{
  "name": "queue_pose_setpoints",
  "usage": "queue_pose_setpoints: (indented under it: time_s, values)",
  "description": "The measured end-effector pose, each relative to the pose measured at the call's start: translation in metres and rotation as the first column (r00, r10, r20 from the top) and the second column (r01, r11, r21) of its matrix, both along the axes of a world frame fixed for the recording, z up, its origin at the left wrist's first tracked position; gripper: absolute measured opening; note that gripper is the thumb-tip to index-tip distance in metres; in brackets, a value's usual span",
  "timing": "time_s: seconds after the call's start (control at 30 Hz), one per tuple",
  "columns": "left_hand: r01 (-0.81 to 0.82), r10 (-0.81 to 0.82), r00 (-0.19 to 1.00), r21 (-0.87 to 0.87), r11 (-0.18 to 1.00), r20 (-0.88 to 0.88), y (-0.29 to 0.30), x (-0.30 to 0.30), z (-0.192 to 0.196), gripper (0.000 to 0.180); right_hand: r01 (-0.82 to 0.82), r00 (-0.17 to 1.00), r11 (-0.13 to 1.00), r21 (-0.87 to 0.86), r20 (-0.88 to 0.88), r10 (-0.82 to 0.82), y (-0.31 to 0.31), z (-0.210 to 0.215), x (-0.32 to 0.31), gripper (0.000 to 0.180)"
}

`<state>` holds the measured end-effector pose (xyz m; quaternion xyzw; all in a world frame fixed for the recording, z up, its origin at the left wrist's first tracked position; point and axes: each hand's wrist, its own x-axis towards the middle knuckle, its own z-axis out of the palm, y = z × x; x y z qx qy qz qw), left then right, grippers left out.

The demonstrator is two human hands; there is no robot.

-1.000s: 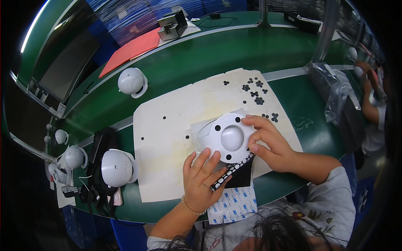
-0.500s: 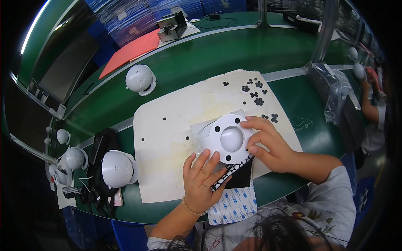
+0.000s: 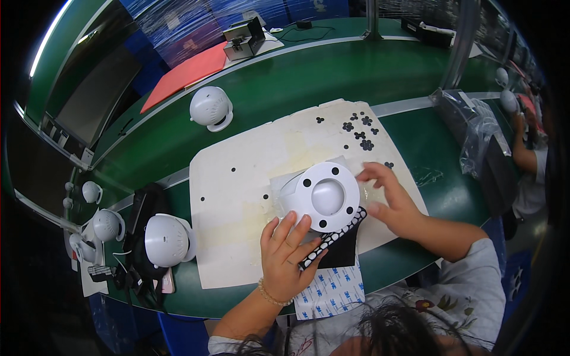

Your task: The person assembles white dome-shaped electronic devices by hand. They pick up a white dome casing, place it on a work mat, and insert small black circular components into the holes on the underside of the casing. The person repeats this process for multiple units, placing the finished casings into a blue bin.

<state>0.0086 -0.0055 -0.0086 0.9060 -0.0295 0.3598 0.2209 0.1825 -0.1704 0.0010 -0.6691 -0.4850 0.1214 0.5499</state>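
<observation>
From my remote view, a blue-printed white sheet (image 3: 330, 293) lay at the tabletop's (image 3: 442, 157) near edge. My left hand (image 3: 284, 255) had its fingers spread against the white device (image 3: 328, 197), thumb by the spotted strip (image 3: 333, 238); I couldn't tell whether they gripped. The device sat toward the cream board's (image 3: 231, 231) near edge. My right hand (image 3: 395, 204) stood just off it, fingers wide. Black dot clusters (image 3: 367, 145) lay near the board's far right corner.

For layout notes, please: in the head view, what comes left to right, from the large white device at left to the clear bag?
Large white device, farther white device, dotted-base white device, right hand, clear bag.
</observation>
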Motion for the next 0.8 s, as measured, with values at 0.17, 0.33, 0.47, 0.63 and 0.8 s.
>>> queue_pose_setpoints:
  time_s: [0.17,0.33,0.47,0.63,0.8]
  values:
    - [0.075,-0.075,0.997,-0.009,0.997,-0.002,0.006,-0.003,-0.001,0.027,-0.301,0.712,0.952,-0.061,-0.679,0.182,0.021,0.012,-0.003,0.031]
    - [0.187,-0.189,0.982,-0.103,0.977,-0.01,0.009,-0.002,0.0,0.031,-0.06,0.556,0.991,0.123,-0.82,0.136,0.032,0.007,0.058,0.027]
    - [0.236,-0.252,0.967,-0.238,0.942,-0.04,0.013,-0.005,0.0,0.035,0.077,0.812,0.994,0.077,-0.583,-0.018,0.067,0.022,0.115,0.02]
    - [0.314,-0.34,0.94,-0.311,0.897,-0.03,0.014,-0.002,-0.005,0.039,0.63,0.403,0.777,0.006,0.852,-0.334,0.092,-0.041,0.197,0.017]
    - [0.351,-0.38,0.924,-0.298,0.888,-0.046,0.015,-0.002,-0.002,0.051,0.752,0.581,0.448,-0.484,0.807,-0.104,0.137,-0.015,0.187,0.02]
